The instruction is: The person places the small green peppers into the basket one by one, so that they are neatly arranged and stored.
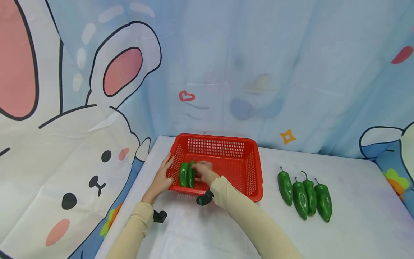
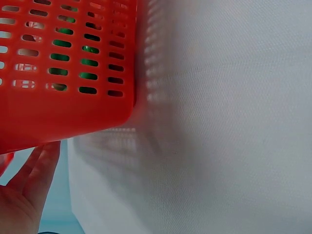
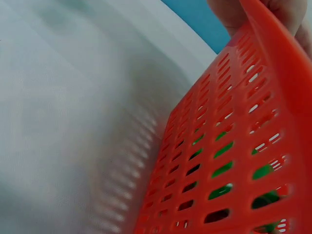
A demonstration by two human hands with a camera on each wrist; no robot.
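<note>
A red plastic basket with slotted walls stands on the white-covered table. Inside it, near the left wall, two long green chili peppers lie side by side. My left hand rests along the basket's left rim, its extended fingers against the outside of the wall. Reaching over the front rim, my right hand has its fingers and thumb about the right-hand green chili pepper. In the right wrist view, the basket wall hides the right fingertips; green shows through the slots.
Several more green chili peppers lie in a group on the table, right of the basket. A pale blue printed curtain hangs behind the table, and a rabbit print covers the left side.
</note>
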